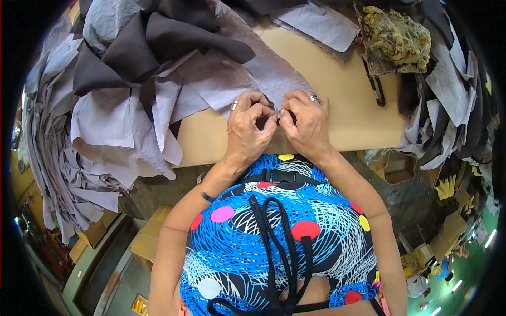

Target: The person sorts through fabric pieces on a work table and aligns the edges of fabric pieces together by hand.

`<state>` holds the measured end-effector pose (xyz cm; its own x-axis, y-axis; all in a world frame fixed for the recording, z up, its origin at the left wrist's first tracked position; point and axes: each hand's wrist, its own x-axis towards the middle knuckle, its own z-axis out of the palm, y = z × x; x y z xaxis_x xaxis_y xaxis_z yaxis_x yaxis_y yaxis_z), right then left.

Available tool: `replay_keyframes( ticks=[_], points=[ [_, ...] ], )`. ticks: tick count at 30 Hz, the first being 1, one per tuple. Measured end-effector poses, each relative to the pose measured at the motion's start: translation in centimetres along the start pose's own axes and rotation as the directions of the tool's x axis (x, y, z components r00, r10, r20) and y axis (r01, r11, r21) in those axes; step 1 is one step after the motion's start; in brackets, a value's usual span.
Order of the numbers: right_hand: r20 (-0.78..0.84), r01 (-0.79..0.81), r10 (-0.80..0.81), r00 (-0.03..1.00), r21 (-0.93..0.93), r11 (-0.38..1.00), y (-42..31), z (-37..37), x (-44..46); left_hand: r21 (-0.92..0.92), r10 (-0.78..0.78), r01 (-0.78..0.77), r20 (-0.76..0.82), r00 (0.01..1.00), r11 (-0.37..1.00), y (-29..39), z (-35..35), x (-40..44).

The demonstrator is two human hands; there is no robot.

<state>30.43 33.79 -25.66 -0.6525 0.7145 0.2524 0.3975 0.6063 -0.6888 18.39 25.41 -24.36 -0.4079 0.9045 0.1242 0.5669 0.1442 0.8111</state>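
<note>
Both hands meet over the front middle of a tan table (363,124). My left hand (250,126) is closed, its thumb and fingertips pinched on the edge of a grey-lilac cloth (269,63). Close beside it on the right, my right hand (305,122) also pinches that edge, thumb against forefinger. The cloth runs from the fingertips up and to the left. Each hand wears a silver ring. The exact spot between the fingertips is small and partly hidden by them.
Grey and dark cloth pieces (103,118) are heaped at the left, hanging over the edge. More cloth (448,84) hangs at the right. A bag of yellowish fibres (398,39), black snips (373,81) and a folded grey piece (321,23) lie at the back right.
</note>
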Motion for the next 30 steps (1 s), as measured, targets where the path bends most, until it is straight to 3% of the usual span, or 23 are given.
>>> replay_keyframes(
  ticks=[8, 11, 14, 17, 26, 30],
  points=[
    [-0.011, 0.161, -0.163, 0.987, -0.094, 0.982, -0.4, -0.7, 0.2, 0.130, 0.040, -0.041, 0.007, 0.999, 0.991, 0.9, -0.4, 0.6],
    [-0.007, 0.165, -0.166, 0.986, -0.106, 0.981, -0.4, -0.5, 0.3, 0.089, 0.023, -0.023, -0.007, 1.000, 0.996, 0.4, -0.1, 0.5],
    [0.011, 0.021, -0.020, 1.000, -0.047, 0.999, -0.2, -0.1, 0.1, -0.020, -0.048, 0.048, -0.024, 0.999, 0.999, 0.4, 0.1, 0.3],
    [0.058, 0.010, -0.006, 0.998, -0.078, 0.997, -0.2, -0.4, 0.3, -0.059, -0.069, 0.068, -0.025, 0.997, 0.996, 0.5, 0.0, 0.3],
    [0.016, 0.206, -0.207, 0.978, -0.210, 0.956, -0.2, -0.4, 0.7, 0.003, -0.011, 0.011, 0.011, 1.000, 1.000, 0.0, -0.2, 0.3],
    [-0.006, 0.078, -0.079, 0.997, -0.133, 0.988, 0.1, 0.4, 0.4, -0.014, -0.021, 0.021, 0.001, 1.000, 1.000, 0.0, -0.1, 0.3]
  ],
)
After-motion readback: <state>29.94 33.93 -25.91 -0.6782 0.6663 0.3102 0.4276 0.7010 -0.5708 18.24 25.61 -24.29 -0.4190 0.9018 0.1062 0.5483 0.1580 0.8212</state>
